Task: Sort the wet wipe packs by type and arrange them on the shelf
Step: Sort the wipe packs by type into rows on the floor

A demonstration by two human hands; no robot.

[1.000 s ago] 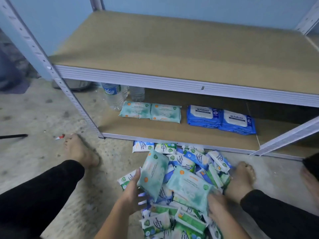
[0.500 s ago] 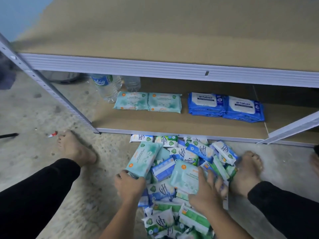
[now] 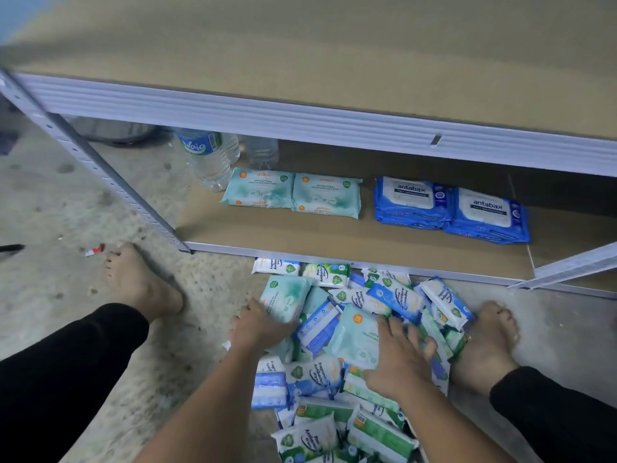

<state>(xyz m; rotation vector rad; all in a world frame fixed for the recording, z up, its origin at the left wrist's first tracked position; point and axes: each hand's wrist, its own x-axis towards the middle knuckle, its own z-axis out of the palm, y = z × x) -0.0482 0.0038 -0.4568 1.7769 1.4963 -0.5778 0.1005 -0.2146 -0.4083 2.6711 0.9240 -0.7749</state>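
The left hand (image 3: 258,325) grips the lower end of a teal pack (image 3: 285,295), its fingers curled round the pack's edge. The right hand (image 3: 397,357) lies open, fingers straight and spread, pressing on a second teal pack (image 3: 355,335) that carries an orange circle.

Both hands are in a pile of wet wipe packs (image 3: 317,372) heaped on the concrete floor (image 3: 50,279), just in front of a metal shelf unit. The pile mixes teal, blue-and-white and green-and-white packs. They overlap too much for a count.

Two bare feet flank the pile. The left foot (image 3: 140,282) is planted apart from it, and the right foot (image 3: 487,342) touches its right edge. Two black trouser legs reach in from the bottom corners.

On the lower shelf (image 3: 334,238), four groups sit in a row. Two teal packs lie flat, touching side by side: one on the left (image 3: 258,190) and one on the right (image 3: 327,197). To their right are two stacks of blue packs labelled antabax, a left stack (image 3: 412,202) and a right stack (image 3: 489,215). How many packs each stack holds cannot be told.

Two clear water bottles stand at the shelf's back left corner, one with a blue label (image 3: 208,158) and one plainer (image 3: 262,152) behind it. The upper shelf (image 3: 300,45) fills the top of the view. One small red-and-white scrap (image 3: 95,249) lies on the floor by the left foot.
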